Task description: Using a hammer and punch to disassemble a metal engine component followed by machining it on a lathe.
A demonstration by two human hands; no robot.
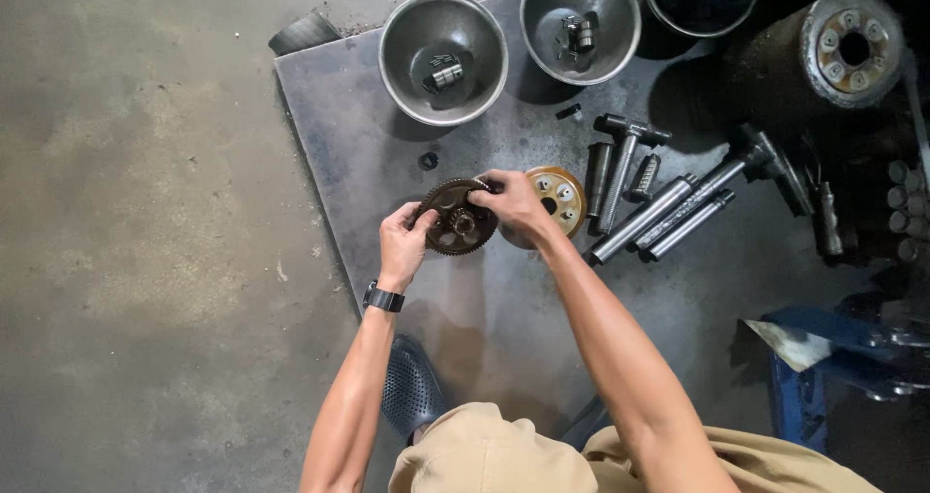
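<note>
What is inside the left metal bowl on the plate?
The left metal bowl holds a few small dark metal parts at its bottom. Their exact kind is too small to tell.

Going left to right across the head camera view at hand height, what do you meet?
Bare concrete floor → left hand → dark toothed metal gear wheel → right hand → round brass-coloured hub with holes → grey steel shafts.
</note>
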